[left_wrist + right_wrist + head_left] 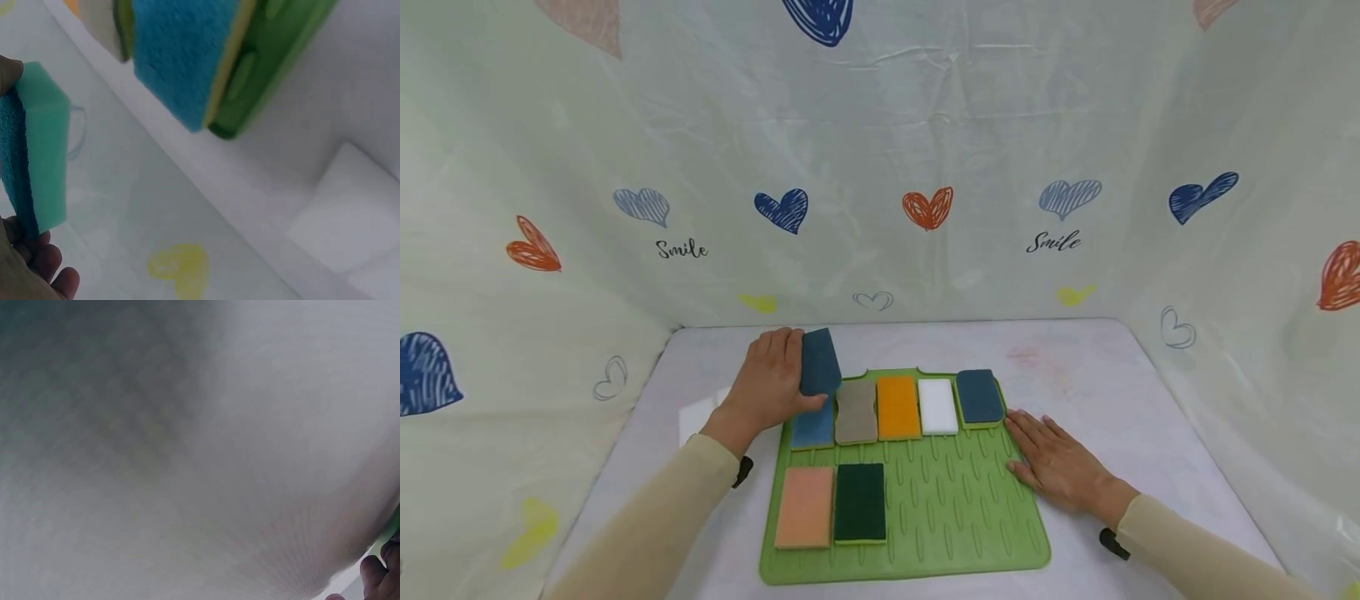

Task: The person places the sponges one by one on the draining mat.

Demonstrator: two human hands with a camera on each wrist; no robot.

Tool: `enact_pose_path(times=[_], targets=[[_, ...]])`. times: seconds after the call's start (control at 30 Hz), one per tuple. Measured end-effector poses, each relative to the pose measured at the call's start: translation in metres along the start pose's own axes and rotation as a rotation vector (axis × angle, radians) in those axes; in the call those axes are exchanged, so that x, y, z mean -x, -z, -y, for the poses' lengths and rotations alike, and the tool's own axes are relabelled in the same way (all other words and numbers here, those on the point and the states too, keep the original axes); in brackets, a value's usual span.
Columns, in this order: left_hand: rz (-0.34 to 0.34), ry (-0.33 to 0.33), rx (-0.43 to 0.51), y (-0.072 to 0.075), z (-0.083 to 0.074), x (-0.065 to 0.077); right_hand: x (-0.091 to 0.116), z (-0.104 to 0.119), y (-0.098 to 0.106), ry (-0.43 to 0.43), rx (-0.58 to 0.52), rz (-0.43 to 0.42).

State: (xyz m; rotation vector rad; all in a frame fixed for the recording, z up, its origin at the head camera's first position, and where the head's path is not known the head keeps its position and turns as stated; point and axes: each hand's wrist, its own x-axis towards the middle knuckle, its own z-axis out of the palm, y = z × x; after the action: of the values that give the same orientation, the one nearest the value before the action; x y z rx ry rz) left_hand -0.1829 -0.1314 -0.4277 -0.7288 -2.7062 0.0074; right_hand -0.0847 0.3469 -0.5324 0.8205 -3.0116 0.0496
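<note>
My left hand [767, 383] holds a scouring sponge [820, 360] between thumb and fingers, raised above the mat's back left corner. In the left wrist view this sponge [49, 150] has mint-green foam and a dark blue scouring face. Below it a blue sponge [812, 427] lies on the green ridged mat [955, 508], beside a grey sponge [856, 412] with notched sides. My right hand [1060, 462] rests with extended fingers at the mat's right edge, near a dark blue sponge [980, 397]. The right wrist view is mostly blurred.
An orange sponge [898, 407] and a white sponge [937, 407] continue the back row. Nearer me lie a pink sponge [805, 507] and a dark green sponge [861, 502]. White pieces [350, 209] sit on the table left of the mat. A heart-printed curtain [865, 250] surrounds the table.
</note>
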Motion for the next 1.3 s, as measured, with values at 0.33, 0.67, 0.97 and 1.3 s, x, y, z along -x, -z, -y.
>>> enact_pose_path(times=[0.33, 0.67, 0.97, 1.3], targets=[[0.047, -0.081, 0.096, 0.003, -0.070, 0.010, -0.001, -0.001, 0.001, -0.013, -0.004, 0.036], [0.239, -0.164, 0.168, 0.000, -0.132, 0.029, 0.000, 0.000, 0.002, -0.017, -0.005, 0.039], [0.344, -0.205, 0.153, -0.018, -0.158, 0.039, 0.000, 0.000, 0.001, -0.021, -0.008, 0.044], [0.449, -0.215, 0.181, -0.019, -0.164, 0.045, 0.000, 0.000, 0.001, -0.011, -0.005, 0.031]])
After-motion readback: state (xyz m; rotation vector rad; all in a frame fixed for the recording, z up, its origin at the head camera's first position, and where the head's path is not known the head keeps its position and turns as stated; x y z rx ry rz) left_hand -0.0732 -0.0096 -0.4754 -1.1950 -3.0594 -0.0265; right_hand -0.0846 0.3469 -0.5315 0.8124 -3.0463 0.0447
